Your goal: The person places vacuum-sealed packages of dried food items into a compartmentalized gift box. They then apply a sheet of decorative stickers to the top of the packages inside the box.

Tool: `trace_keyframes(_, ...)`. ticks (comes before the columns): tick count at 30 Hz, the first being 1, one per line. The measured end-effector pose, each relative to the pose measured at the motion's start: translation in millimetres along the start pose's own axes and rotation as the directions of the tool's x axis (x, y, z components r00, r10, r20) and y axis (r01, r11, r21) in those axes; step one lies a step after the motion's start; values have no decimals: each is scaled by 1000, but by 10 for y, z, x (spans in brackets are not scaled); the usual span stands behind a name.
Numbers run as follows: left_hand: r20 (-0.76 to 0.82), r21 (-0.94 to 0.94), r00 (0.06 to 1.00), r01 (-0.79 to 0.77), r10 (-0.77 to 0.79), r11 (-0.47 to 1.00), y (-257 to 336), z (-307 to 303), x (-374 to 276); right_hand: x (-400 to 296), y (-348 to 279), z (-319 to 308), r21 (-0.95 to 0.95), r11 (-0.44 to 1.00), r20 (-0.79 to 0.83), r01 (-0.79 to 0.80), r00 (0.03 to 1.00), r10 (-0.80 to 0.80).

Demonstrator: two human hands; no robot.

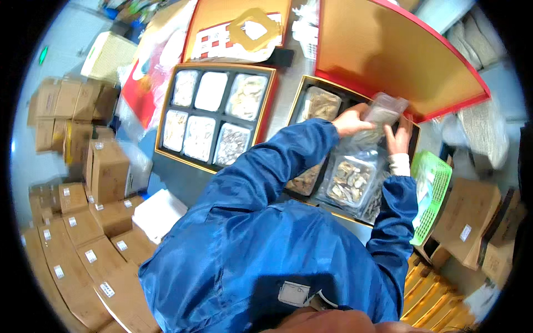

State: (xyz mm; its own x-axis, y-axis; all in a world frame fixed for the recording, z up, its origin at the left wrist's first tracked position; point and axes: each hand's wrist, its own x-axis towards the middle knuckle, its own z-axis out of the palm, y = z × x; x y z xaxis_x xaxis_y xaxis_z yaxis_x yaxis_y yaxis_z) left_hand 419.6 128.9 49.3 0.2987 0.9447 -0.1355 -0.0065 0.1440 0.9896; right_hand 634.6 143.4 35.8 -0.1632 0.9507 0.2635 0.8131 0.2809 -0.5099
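Between them, my left hand (353, 120) and my right hand (400, 136) hold a clear plastic pack (381, 115) over the far right part of an open red gift box (296, 104). A clear tray of dried, mushroom-like slices (350, 180) lies at the near side of this box, loosely wrapped in film. A pack of brown dried pieces (320, 104) sits in the far left compartment, and another (304, 181) is partly under my left sleeve. To the left, a second open box (270, 104) holds several filled clear packs in black compartments.
The big box lid (391, 54) stands open behind my hands. A green plastic basket (433, 200) is at the right edge. Printed cards and a gold cut-out (270, 30) lie in the left box's lid. Cardboard cartons (110, 170) are stacked at the left.
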Motion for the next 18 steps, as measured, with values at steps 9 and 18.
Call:
trace_keyframes(9,-21,141,886,-455,463,879,881,-73,-662,257,-1358,-791,-223,883,-228,414,858,-460)
trace_keyframes(18,199,360,762,-642,617,677,1400,-177,-1083,148,-1996,-1228,157,845,28,512,853,-522)
